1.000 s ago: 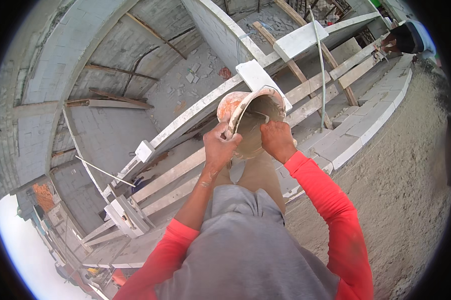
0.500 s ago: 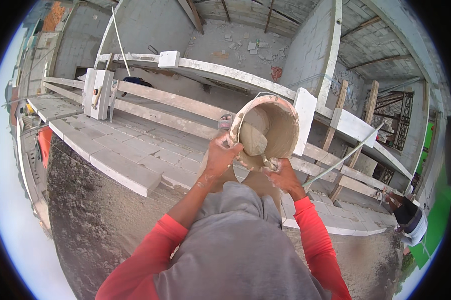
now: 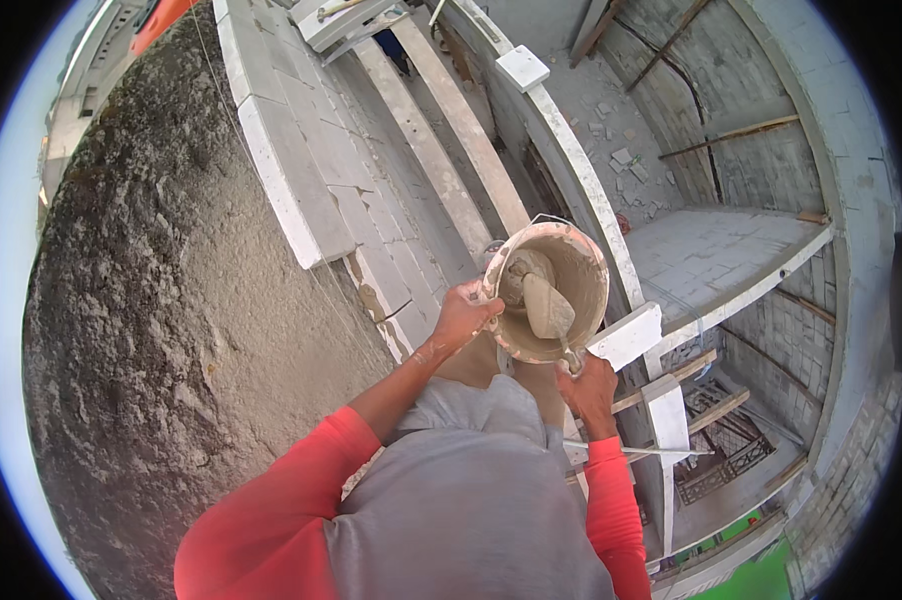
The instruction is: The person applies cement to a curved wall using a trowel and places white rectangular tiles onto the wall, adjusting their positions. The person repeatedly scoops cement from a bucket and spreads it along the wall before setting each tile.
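My left hand [image 3: 468,315] is closed on the near left rim of a round mortar bucket [image 3: 599,275], its thumb over the edge. Grey mortar coats the bucket's inside, and a wire handle stands up at its far side. In my right hand [image 3: 591,390], at the bucket's near right rim, is the handle of a trowel [image 3: 548,306]. The mortar-smeared blade lies inside the bucket, pointing away from me. Some wet mortar [image 3: 516,272] shows beside the blade; the bucket's bottom is partly hidden by it.
A wall top of pale blocks [image 3: 301,165] with a taut string runs along my left, beside a rough grey wall face [image 3: 161,300]. Wooden planks [image 3: 461,115] span beyond it. Loose white blocks [image 3: 523,68] sit on a concrete beam; rooms lie below. A thin pole [image 3: 661,451] is near my right arm.
The view has turned, so the block wall now runs up at the left and the other person has left view. Inside the bucket, the trowel blade has shifted to the right.
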